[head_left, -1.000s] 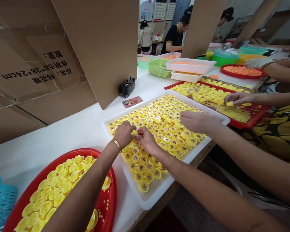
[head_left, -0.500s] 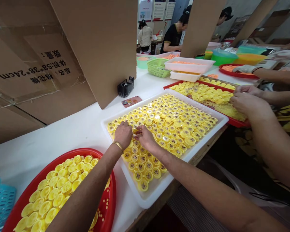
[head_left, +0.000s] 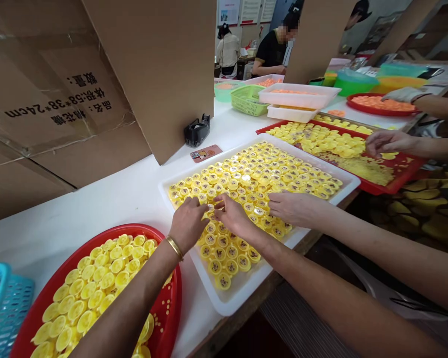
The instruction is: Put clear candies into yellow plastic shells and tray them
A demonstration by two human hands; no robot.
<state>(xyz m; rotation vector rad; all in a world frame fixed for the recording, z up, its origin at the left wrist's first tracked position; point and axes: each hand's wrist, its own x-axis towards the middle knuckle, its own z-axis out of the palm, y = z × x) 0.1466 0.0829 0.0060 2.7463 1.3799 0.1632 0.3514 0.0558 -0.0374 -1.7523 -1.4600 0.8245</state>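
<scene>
A white tray [head_left: 227,304] holds many small round yellow cups [head_left: 223,281] with printed pictures on their tops. Over its left part, my left hand [head_left: 188,223], with a gold bracelet at the wrist, has its fingers bent and drawn together. Just beside it, my right hand [head_left: 233,215] is closed in a pinch, fingertips facing the left ones. Whatever lies between the fingertips is too small and covered to make out. At lower left, under my left forearm, a red round tray [head_left: 173,303] carries open yellow cups [head_left: 97,278] without pictures.
A co-worker's hand [head_left: 298,209] reaches into the white tray from the right; another hand [head_left: 392,142] is over a red tray [head_left: 406,179] of yellow pieces. A tape dispenser [head_left: 196,130], a phone-like card [head_left: 206,153], cardboard boxes [head_left: 59,99] and a blue basket [head_left: 18,303] stand around.
My hands have shifted slightly within the tray, still close together. A co-worker's hand has come from the red tray into the white tray. The view has turned a little.
</scene>
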